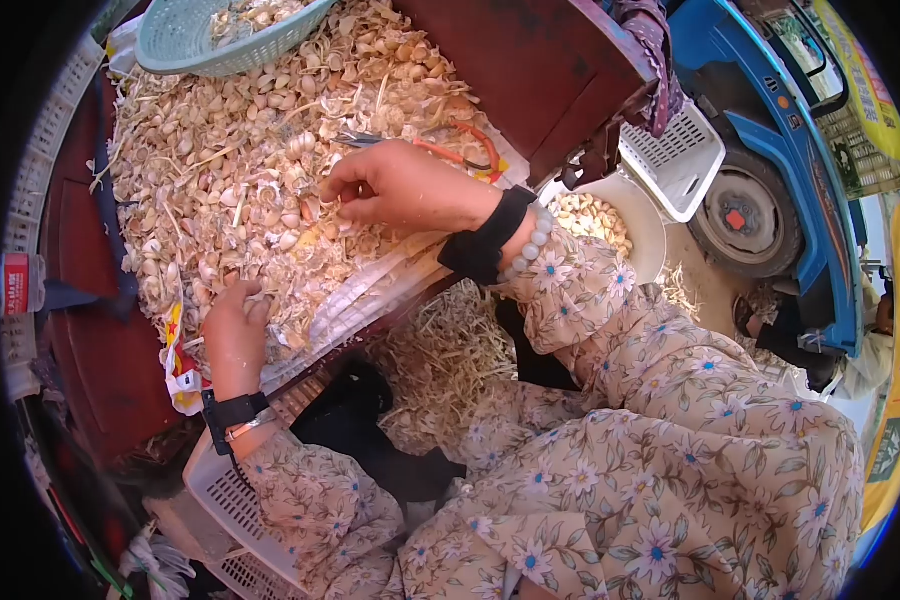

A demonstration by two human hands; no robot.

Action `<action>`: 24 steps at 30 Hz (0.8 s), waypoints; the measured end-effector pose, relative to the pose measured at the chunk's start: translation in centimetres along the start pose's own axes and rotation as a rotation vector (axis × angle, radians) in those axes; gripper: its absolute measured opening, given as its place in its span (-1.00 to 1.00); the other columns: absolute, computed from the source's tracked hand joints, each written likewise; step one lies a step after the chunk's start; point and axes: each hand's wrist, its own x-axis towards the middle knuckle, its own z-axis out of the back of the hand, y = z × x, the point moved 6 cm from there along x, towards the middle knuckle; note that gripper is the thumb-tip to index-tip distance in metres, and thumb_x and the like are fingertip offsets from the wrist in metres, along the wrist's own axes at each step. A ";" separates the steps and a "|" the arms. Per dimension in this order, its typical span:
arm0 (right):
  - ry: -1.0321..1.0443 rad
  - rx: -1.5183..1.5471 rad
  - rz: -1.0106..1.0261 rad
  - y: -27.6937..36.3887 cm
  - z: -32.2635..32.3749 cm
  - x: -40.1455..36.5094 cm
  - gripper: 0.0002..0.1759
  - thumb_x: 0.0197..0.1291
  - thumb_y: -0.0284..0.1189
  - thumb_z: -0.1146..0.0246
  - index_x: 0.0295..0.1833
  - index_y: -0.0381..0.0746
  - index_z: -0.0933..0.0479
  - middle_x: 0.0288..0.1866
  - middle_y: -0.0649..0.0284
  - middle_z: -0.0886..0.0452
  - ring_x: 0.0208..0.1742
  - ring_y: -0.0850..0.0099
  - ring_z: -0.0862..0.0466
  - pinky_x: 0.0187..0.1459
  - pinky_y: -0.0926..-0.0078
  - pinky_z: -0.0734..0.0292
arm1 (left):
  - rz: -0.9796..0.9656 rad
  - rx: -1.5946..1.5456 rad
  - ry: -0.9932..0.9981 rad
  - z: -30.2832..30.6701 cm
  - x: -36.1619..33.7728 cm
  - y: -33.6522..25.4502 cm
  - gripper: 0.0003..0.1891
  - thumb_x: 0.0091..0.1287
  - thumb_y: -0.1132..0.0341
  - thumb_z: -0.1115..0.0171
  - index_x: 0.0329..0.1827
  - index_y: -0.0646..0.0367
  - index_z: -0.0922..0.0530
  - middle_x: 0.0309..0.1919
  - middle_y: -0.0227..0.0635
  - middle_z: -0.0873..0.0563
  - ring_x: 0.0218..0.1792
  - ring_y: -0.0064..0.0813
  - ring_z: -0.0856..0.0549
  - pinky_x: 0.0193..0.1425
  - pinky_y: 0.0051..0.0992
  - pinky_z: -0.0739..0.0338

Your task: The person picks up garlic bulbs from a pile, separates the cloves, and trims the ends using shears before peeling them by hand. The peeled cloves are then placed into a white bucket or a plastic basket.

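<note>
Garlic cloves and loose skins (240, 170) lie in a thick layer over the table. My right hand (395, 188) is above the middle of this layer, thumb and fingers curled toward each other; whether anything small is between them is not clear. At the layer's near left edge, my left hand (236, 330) rests with its fingers bent over the skins, and what its fingertips hold, if anything, is too small to name. Scissors with orange-red handles (475, 150) lie just beyond my right wrist.
A green basket (180, 50) stands at the far left of the pile. Right of the table are a white bucket (652, 225) holding peeled cloves (590, 220), a white crate (705, 165) and a blue vehicle (820, 200). Another white crate (230, 490) is below my left arm.
</note>
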 end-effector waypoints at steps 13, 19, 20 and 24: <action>-0.103 -0.538 -0.019 -0.6 -4.1 2.5 -0.81 0.00 -0.45 -0.19 -0.21 -0.17 -0.55 -0.23 0.21 -0.56 -0.26 0.14 -0.61 -0.25 0.18 -0.48 | 0.125 0.029 0.034 0.0 0.3 -0.3 -0.76 0.11 0.38 -0.26 -0.17 0.25 -0.55 -0.23 -0.01 -0.64 -0.15 -0.02 -0.61 -0.05 -0.28 -0.46; -0.058 -0.558 -0.064 -0.8 -4.3 1.9 -0.79 -0.06 -0.52 -0.19 -0.22 -0.18 -0.52 -0.20 0.19 -0.53 -0.24 0.14 -0.61 -0.24 0.16 -0.47 | 0.022 -0.017 0.077 0.1 -0.1 0.6 -0.72 0.12 0.39 -0.26 -0.11 0.30 -0.56 -0.16 0.04 -0.64 -0.07 -0.03 -0.60 0.01 -0.31 -0.46; -0.071 -0.544 -0.059 -0.8 -4.1 1.7 -0.78 -0.07 -0.53 -0.19 -0.22 -0.19 -0.52 -0.20 0.18 -0.52 -0.23 0.14 -0.61 -0.24 0.16 -0.47 | 0.005 0.009 0.054 0.0 -0.1 0.7 -0.71 0.12 0.38 -0.26 -0.10 0.30 -0.56 -0.17 0.04 -0.64 -0.08 -0.03 -0.60 0.01 -0.31 -0.46; -0.245 -0.318 0.015 -0.7 -2.9 1.3 -0.77 -0.02 -0.50 -0.22 -0.17 -0.24 -0.54 -0.22 0.13 -0.50 -0.25 0.12 -0.57 -0.20 0.20 -0.45 | -0.004 0.000 -0.071 0.4 -0.2 0.6 -0.69 0.17 0.33 -0.25 -0.09 0.35 -0.52 -0.23 -0.01 -0.65 -0.13 -0.06 -0.62 -0.02 -0.29 -0.45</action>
